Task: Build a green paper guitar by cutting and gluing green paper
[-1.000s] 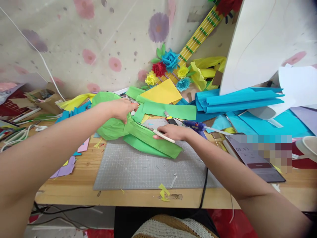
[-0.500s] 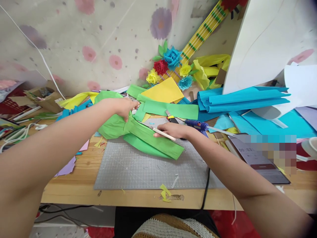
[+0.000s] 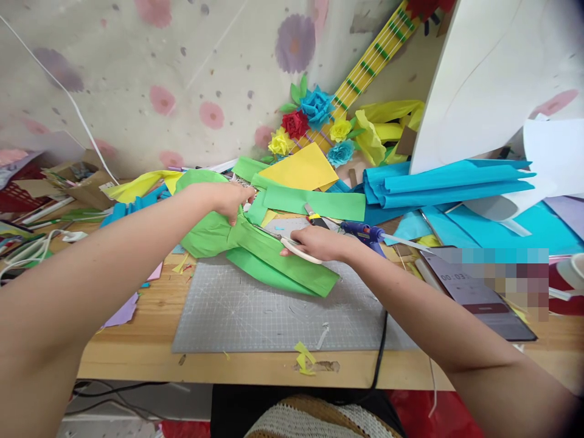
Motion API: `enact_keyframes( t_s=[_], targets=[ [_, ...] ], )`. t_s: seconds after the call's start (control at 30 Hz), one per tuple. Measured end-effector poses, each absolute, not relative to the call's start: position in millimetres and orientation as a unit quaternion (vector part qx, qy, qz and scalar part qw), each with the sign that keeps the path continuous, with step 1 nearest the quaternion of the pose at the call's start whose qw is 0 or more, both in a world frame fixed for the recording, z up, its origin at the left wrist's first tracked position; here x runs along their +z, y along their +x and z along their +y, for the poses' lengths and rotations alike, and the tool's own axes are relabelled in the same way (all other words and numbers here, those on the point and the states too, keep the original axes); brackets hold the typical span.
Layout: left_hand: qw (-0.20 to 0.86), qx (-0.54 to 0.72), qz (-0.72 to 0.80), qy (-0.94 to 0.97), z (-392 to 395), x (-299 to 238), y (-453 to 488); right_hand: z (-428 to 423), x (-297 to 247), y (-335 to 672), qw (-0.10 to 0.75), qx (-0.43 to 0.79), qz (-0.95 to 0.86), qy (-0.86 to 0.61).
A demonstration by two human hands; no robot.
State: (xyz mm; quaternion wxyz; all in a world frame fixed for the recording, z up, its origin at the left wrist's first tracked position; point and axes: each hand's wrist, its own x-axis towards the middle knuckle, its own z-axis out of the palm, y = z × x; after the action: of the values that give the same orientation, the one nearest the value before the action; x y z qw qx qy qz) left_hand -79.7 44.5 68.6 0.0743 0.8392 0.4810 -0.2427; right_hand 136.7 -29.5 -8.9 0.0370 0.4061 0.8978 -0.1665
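A bundle of folded green crepe paper [image 3: 255, 252] lies across the back of the grey cutting mat [image 3: 274, 316]. My left hand [image 3: 228, 198] pinches the paper's upper part near the middle of the table. My right hand [image 3: 319, 242] grips white-handled scissors [image 3: 298, 250], whose blades point left into the green paper.
A blue glue gun [image 3: 365, 231] and a utility knife [image 3: 314, 217] lie just behind my right hand. Blue crepe sheets [image 3: 438, 182], yellow paper [image 3: 301, 170] and paper flowers [image 3: 310, 121] fill the back. A phone [image 3: 474, 292] lies at the right; paper scraps and cables at the left.
My right hand has shifted slightly on the scissors, whose handles now sit lower against the green paper. My left hand holds the same spot.
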Motion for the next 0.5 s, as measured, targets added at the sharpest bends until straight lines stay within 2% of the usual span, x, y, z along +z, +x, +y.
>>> enact_keyframes(
  t_s=[0.27,0.43,0.5],
  targets=[
    [0.063,-0.265,0.467,0.842,48,68,-82,-34,-3,135,0.054,-0.177,0.895,0.407],
    [0.049,-0.272,0.451,0.848,49,67,-81,-25,-1,139,0.08,-0.305,0.867,0.387],
    [0.036,-0.261,0.459,0.848,48,68,-81,-19,1,140,0.088,-0.321,0.865,0.375]
  ],
)
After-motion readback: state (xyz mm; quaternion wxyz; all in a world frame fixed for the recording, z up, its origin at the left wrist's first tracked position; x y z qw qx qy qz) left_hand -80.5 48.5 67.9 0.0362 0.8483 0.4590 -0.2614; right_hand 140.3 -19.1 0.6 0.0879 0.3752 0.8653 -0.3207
